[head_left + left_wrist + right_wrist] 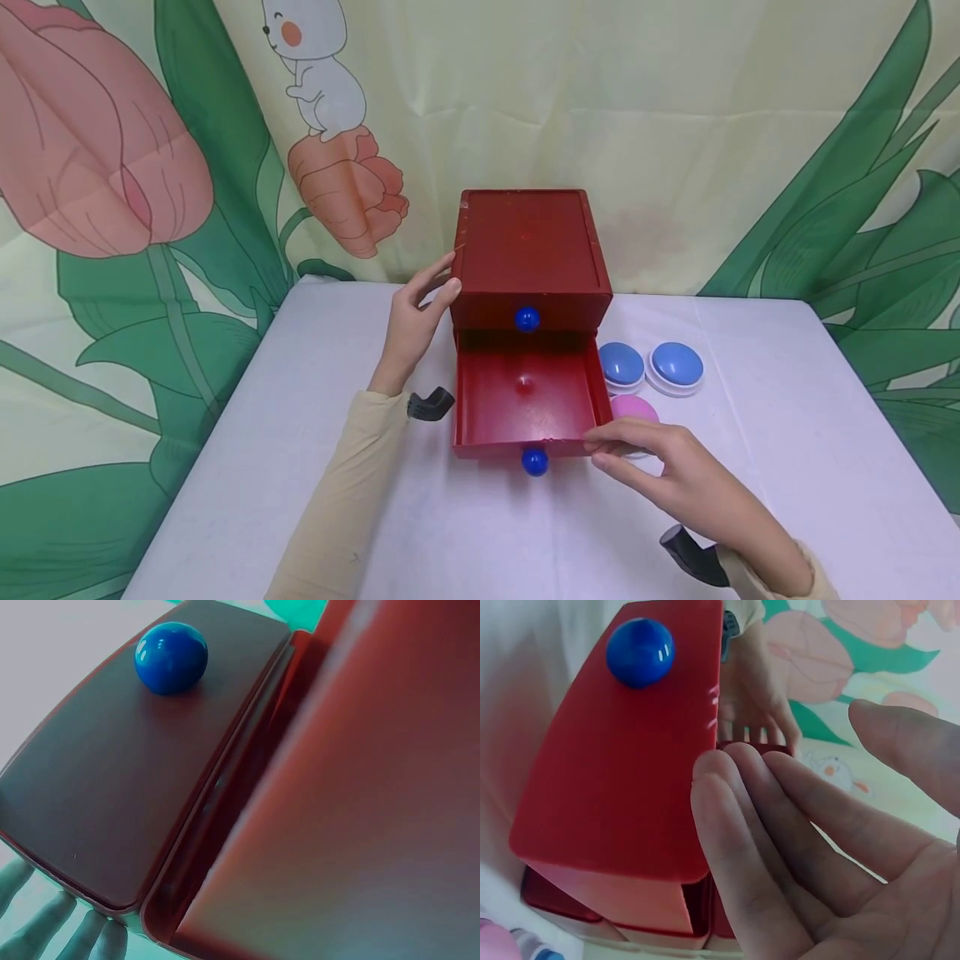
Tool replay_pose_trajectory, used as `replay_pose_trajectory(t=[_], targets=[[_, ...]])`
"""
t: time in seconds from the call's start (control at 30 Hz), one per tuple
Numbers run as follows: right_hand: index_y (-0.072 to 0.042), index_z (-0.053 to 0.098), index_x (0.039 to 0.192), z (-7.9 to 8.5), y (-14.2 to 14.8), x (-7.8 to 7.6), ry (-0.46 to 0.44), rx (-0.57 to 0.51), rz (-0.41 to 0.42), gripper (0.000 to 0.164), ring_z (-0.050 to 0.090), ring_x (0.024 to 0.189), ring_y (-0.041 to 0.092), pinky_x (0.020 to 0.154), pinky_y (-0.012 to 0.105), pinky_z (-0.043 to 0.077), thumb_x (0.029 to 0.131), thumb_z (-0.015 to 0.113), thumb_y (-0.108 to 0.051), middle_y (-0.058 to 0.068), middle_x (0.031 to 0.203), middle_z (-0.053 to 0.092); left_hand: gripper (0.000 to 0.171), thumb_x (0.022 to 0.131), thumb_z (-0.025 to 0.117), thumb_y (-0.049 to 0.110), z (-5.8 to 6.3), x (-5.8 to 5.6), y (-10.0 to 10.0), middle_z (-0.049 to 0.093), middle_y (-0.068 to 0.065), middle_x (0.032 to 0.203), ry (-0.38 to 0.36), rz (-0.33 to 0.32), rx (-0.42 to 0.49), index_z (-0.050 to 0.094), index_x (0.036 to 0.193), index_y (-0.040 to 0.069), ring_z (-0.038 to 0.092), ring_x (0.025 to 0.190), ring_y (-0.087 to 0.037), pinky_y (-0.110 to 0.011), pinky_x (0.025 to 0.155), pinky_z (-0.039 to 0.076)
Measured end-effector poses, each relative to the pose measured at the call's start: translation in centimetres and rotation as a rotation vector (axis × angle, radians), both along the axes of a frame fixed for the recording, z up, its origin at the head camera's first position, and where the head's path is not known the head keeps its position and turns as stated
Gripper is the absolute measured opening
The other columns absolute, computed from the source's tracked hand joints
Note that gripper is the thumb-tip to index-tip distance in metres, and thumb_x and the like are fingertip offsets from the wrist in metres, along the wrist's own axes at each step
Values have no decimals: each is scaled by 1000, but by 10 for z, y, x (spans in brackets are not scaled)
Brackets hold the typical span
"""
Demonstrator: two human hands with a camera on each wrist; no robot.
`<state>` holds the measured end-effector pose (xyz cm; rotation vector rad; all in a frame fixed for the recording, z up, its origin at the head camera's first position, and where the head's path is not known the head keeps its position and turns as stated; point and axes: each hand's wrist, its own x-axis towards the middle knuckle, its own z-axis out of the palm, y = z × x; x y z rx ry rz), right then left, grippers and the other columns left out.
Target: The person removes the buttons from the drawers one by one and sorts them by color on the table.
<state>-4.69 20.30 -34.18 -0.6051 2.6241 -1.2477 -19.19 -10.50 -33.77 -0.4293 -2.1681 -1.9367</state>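
Observation:
A red two-drawer cabinet point(525, 242) stands at the back of the table, its lower drawer point(495, 421) pulled out and its upper drawer closed. Each drawer front has a blue ball knob, the upper one point(527, 319) and the lower one point(535, 462). My left hand point(411, 329) rests against the cabinet's left side; in the left wrist view its extended fingers point(37, 930) reach along that side. My right hand point(686, 471) is at the open drawer's right front corner. Its nearly straight fingertips point(716, 814) touch the front's top edge, the thumb apart. Inside the drawer I see only the red bottom.
Two blue-topped round push lights or buttons, one point(621, 364) close to the cabinet and another point(677, 364) farther right, lie beside the drawer. A pink-topped one point(634, 407) is partly hidden by my right hand. A printed curtain point(525, 100) hangs behind the white-covered table point(247, 467).

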Motion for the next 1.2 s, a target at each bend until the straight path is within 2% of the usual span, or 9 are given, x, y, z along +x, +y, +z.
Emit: replay_pose_trajectory(t=[0.13, 0.3, 0.53, 0.83, 1.03, 1.2], targets=[[-22, 72, 118, -2, -1, 1, -40, 5, 25, 27, 67, 101, 7, 79, 22, 57, 93, 69, -32, -14, 110, 71, 46, 98, 60, 17, 1, -1, 0, 56, -9, 143, 4, 1, 1, 54, 143, 8, 56, 126, -23, -45, 100, 50], [-19, 73, 116, -8, -4, 2, -41, 1, 18, 27, 67, 103, 10, 79, 24, 57, 94, 68, -34, -14, 109, 72, 46, 98, 59, 17, 1, -1, 0, 56, -8, 143, 3, 3, 0, 54, 143, 9, 56, 127, -22, -46, 100, 50], [-20, 74, 115, -21, -9, 1, -112, -13, -8, 26, 69, 101, 13, 79, 31, 60, 94, 68, -35, -10, 107, 74, 46, 98, 59, 17, 0, -1, -1, 55, -8, 144, 0, -3, 4, 54, 143, 8, 55, 127, -23, -45, 100, 50], [-18, 75, 115, -38, -19, -2, -162, -44, -37, 28, 67, 105, 24, 78, 31, 60, 94, 68, -35, 2, 112, 73, 46, 99, 58, 17, -1, -1, -1, 55, -8, 144, -6, -3, 0, 53, 144, 9, 55, 128, -22, -45, 100, 50], [-20, 75, 114, -47, -24, -4, -157, -31, -27, 28, 69, 100, 15, 80, 27, 59, 95, 64, -38, -2, 109, 74, 46, 99, 59, 18, -1, -1, -1, 56, -8, 144, -6, 0, -2, 54, 143, 9, 55, 127, -21, -45, 100, 50], [-18, 75, 114, -56, -28, -7, -192, -94, 6, 28, 66, 98, 14, 81, 22, 56, 97, 63, -36, -1, 105, 74, 46, 98, 59, 17, 0, -1, 0, 56, -9, 143, -1, 1, 2, 54, 143, 8, 56, 127, -22, -45, 101, 50]])
